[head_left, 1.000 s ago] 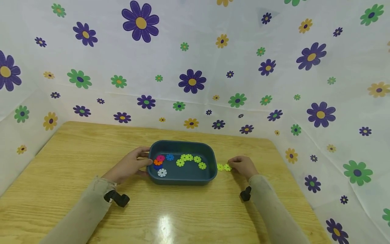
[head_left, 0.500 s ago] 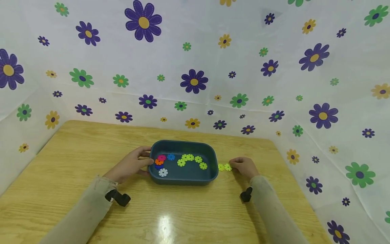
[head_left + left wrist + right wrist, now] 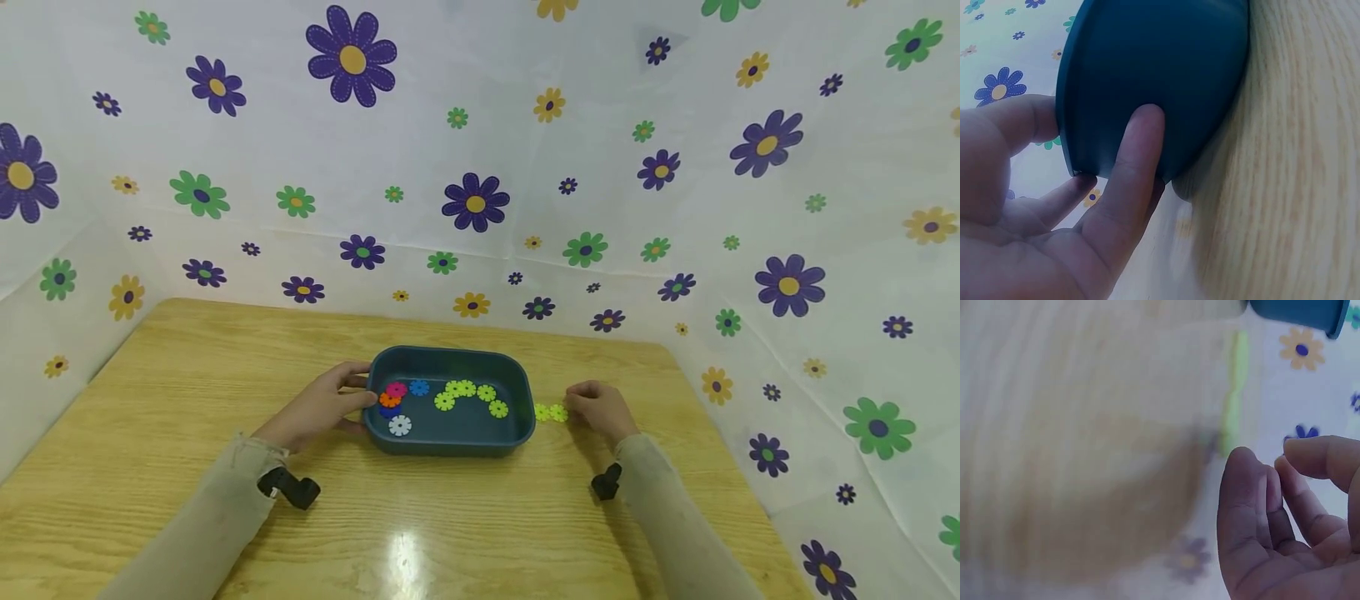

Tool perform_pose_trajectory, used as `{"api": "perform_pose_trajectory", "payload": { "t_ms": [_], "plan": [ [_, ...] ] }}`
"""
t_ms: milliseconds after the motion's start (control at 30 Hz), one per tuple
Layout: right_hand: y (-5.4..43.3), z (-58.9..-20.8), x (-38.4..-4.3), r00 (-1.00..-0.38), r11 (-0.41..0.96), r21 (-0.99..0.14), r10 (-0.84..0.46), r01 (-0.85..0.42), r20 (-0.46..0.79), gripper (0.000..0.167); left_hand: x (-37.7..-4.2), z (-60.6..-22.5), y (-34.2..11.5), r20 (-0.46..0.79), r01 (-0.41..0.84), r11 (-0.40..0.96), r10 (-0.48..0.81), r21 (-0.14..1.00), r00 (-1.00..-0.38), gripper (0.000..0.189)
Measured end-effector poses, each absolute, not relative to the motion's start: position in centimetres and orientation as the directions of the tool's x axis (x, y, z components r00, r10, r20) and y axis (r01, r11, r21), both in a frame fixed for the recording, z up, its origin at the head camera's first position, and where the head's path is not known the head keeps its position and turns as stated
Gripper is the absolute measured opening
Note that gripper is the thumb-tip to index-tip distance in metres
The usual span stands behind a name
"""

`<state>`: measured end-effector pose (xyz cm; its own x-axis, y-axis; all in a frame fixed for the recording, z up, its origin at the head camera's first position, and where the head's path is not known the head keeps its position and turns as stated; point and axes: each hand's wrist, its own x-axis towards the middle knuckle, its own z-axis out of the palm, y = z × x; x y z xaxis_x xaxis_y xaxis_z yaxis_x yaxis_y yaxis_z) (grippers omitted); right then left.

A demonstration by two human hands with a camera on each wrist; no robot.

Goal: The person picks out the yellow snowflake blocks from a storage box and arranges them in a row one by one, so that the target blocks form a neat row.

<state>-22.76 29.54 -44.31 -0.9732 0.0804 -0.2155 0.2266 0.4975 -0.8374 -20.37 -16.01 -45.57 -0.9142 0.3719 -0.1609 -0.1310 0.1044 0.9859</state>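
Observation:
My left hand [image 3: 324,406] grips the left end of a dark blue-green plastic tub [image 3: 450,446], its fingers against the outer end wall [image 3: 1166,56] and at the rim. Just right of the tub, two yellow-green notched plastic discs [image 3: 557,412] lie side by side on the table. My right hand [image 3: 602,410] is at the far end of this pair, fingertips close beside the outer disc. In the right wrist view the discs [image 3: 1232,394] appear edge-on and blurred, and a gap shows between the thumb and the fingers [image 3: 1241,506].
Inside the tub, several yellow-green discs [image 3: 487,393] form an arc. At its left end lie pink [image 3: 396,389], orange [image 3: 389,401], dark blue, light blue [image 3: 419,387] and white discs [image 3: 400,426]. A flower-patterned cloth [image 3: 420,142] hangs behind the wooden table [image 3: 480,533].
My right hand has drawn slightly to the right, its fingertips now overlapping the outer disc less. The left hand and the tub have kept their places.

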Motion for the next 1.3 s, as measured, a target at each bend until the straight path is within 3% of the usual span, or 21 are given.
{"api": "perform_pose_trajectory", "payload": {
  "t_ms": [167,467,933,1300],
  "plan": [
    [27.6,-42.6,-22.4,-0.991,0.505,-0.853,0.037,0.131,-0.13,0.033,-20.4,-45.7,-16.1,-0.157,-0.128,0.102,0.375,0.987,-0.914,0.064],
    [21.9,-40.3,-22.3,-0.996,0.535,-0.845,-0.087,-0.032,-0.017,0.022,-20.2,-45.6,-16.2,-0.161,-0.133,0.1,0.37,0.986,-0.915,0.064],
    [15.9,-41.6,-23.0,-0.974,0.522,-0.852,-0.208,-0.035,-0.087,0.023,-20.1,-45.5,-15.8,-0.151,-0.13,0.083,0.368,0.988,-0.918,0.062],
    [14.2,-43.5,-23.9,-0.961,0.582,-0.812,-0.242,-0.033,-0.134,0.019,-20.3,-45.7,-16.0,-0.154,-0.133,0.083,0.364,0.988,-0.919,0.063]
  ]
}}
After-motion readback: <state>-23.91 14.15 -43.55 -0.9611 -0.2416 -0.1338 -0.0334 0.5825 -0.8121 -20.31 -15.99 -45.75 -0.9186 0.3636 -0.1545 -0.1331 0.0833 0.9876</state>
